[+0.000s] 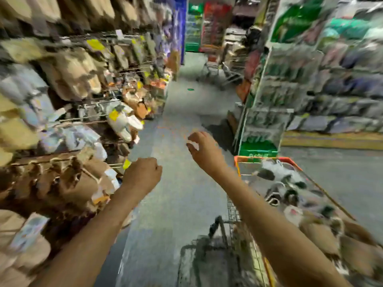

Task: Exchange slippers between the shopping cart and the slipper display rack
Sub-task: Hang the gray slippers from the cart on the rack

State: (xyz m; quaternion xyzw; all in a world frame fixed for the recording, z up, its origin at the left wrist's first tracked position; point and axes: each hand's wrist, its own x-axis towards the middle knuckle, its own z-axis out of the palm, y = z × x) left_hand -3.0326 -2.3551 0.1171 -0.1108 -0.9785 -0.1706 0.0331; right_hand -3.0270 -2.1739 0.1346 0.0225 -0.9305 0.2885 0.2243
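The whole view is smeared by motion. The slipper display rack runs along the left, hung with brown, beige and white slippers on wire hooks. Brown fluffy slippers hang at its lower left. The shopping cart, orange-rimmed, stands at the lower right with grey, black and brown slippers piled inside. My left hand is a closed fist beside the rack's brown slippers, with nothing visible in it. My right hand hovers over the aisle floor left of the cart's front corner, fingers curled and apart, holding nothing.
A grey aisle floor stretches ahead between the rack and shelves of packaged goods on the right. A second cart stands far down the aisle. A green crate sits at the foot of the right-hand shelf end.
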